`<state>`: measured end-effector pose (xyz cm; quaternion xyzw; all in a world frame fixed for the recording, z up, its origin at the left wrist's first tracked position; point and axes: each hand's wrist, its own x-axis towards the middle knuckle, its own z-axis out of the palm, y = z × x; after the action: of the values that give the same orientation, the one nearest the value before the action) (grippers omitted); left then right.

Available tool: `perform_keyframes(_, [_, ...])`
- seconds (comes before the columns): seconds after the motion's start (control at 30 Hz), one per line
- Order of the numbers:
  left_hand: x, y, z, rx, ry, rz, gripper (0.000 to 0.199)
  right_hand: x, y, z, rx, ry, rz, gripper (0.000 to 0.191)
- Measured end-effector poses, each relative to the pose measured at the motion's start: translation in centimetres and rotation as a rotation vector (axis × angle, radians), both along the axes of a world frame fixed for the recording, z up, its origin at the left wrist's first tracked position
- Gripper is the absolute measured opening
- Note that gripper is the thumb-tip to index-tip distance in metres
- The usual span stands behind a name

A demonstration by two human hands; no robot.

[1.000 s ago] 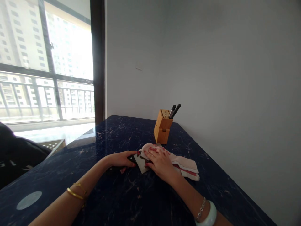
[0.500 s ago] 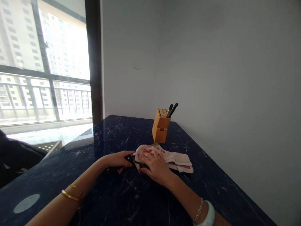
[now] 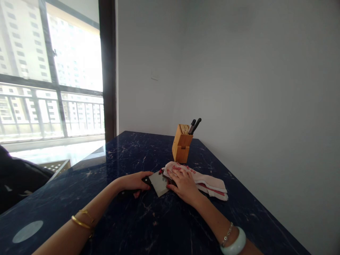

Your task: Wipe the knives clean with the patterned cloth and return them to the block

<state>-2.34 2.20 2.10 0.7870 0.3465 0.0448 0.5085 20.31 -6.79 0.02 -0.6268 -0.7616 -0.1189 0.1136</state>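
Observation:
My left hand (image 3: 136, 181) is wrapped round the black riveted handle of a cleaver (image 3: 159, 185), whose wide metal blade points right, low over the dark blue marbled tabletop. On the blade's far part lies a folded pinkish-white towel (image 3: 209, 180) with red lettering and a red stripe. My right hand (image 3: 183, 184) holds the towel against the blade, fingers over the cloth and thumb towards the near side. The towel and this hand hide the blade's far end.
Beyond the towel stands a wooden knife block (image 3: 182, 147) with two black-handled tools (image 3: 196, 125) in its slots. A grey wall borders the table's right side. At the left are a black item (image 3: 18, 177), a woven-seated chair (image 3: 57, 168) and a large window (image 3: 77, 71).
My right hand and the towel have slid right along the cleaver, so more of the blade near the handle shows. My left hand has stayed almost in place.

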Motion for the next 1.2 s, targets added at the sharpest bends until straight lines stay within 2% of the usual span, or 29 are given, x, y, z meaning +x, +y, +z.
perform_keyframes(0.33, [-0.2,0.3,-0.2,-0.007,-0.021,0.003,0.060,-0.3,0.3,-0.2,0.046,0.013,0.029,0.057])
perform_keyframes(0.47, [-0.2,0.3,-0.3,-0.001,-0.015,-0.002,0.058,-0.3,0.3,0.2,0.015,0.029,0.049,0.056])
perform_keyframes(0.73, [-0.1,0.4,-0.3,0.035,-0.022,-0.006,0.051,-2.7,-1.0,1.3,-0.067,0.059,0.272,0.053])
perform_keyframes(0.8, [-0.1,0.4,-0.3,0.036,-0.026,-0.006,0.051,-2.6,-0.8,1.0,-0.076,0.076,0.246,0.054])
perform_keyframes(1.0, [-0.1,0.2,-0.2,0.017,-0.020,-0.020,0.052,-1.0,0.3,0.3,-0.074,0.110,0.058,0.055])
perform_keyframes(1.2, [0.0,0.4,-0.3,0.001,-0.008,-0.007,0.049,-1.9,-0.8,0.8,-0.125,0.095,0.145,0.055])
